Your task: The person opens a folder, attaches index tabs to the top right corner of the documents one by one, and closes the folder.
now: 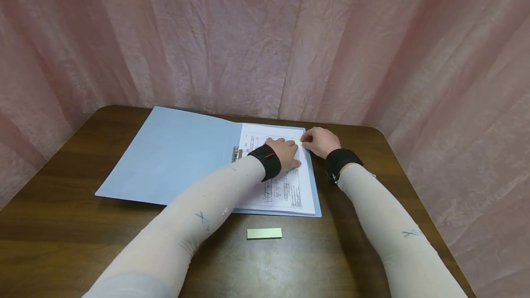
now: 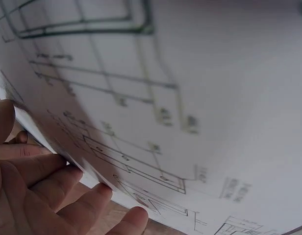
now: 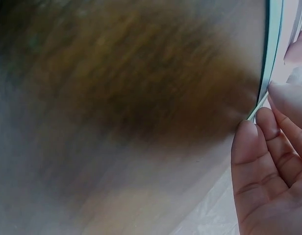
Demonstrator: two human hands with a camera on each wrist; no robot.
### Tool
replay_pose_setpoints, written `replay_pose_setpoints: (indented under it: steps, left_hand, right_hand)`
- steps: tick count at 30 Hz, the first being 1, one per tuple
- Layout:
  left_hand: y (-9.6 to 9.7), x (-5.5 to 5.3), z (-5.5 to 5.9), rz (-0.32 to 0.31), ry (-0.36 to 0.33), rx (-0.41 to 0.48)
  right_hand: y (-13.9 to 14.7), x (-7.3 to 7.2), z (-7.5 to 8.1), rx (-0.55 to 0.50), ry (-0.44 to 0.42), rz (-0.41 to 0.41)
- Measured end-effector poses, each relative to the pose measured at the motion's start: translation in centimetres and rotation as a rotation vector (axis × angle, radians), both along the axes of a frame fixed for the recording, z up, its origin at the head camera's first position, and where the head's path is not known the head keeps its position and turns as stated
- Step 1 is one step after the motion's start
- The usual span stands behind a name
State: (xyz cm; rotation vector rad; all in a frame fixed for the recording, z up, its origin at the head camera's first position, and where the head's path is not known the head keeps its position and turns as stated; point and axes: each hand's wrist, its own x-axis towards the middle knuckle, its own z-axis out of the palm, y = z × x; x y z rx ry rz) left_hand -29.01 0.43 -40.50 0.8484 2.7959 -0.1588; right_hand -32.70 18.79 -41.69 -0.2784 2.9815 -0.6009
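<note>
Head view: blue folder lies open on the wooden surface, cover out to 9 o'clock, printed sheet on the other half, metal clip at the sheet's 9-10 o'clock. Left hand rests on the sheet, fingers spread. Right hand is at the sheet's 2 o'clock edge, thumb and finger narrowed to a pinch on a pale yellow tab. Tab sits at that edge, between the two hands.

Right wrist view adds what head view hides: a thin pale strip at the fingertips, right by the folder's edge. Looks like the tab edge-on, but the view is badly smeared. Left wrist view adds fingertips meeting the sheet, and dimension lines up close. Green pad shows in head view only: 6 o'clock of the folder, just apart from its near edge.

Room: broad wood at 6 o'clock around the pad, a strip at 3 o'clock out to the surface edge. Tight at 12: folder's far edge runs near the pink curtain.
</note>
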Motion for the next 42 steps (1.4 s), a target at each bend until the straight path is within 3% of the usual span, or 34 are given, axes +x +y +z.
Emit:
replay_pose_setpoints:
  steps: [6, 10, 17, 21, 26, 34, 42]
  left_hand:
    - [0.2, -0.9, -0.7, 0.038, 0.001, -0.006]
    - [-0.3, -0.3, 0.2, 0.042, 0.009, 0.026]
    - [0.1, -1.5, -1.1, 0.068, -0.003, 0.011]
    - [-0.3, -0.2, 0.0, 0.055, 0.004, 0.023]
    - [-0.6, 0.8, 0.5, -0.002, 0.042, 0.001]
    - [-2.1, 3.5, 1.5, -0.076, 0.14, 0.002]
    - [-3.8, 5.5, 0.6, -0.139, 0.134, 0.036]
  right_hand:
    - [-0.4, 0.1, -0.1, -0.013, -0.006, -0.01]
    - [-0.6, 0.1, -0.2, -0.015, 0.006, 0.003]
    - [-0.7, -0.1, -0.3, -0.014, 0.007, 0.003]
    - [-0.8, 0.0, -0.4, -0.023, -0.009, 0.001]
    - [-0.2, 0.5, -0.2, -0.044, -0.026, 0.0]
    - [0.5, 2.5, -0.2, -0.026, 0.0, 0.023]
    - [0.2, 4.9, 0.2, 0.066, 0.067, 0.11]
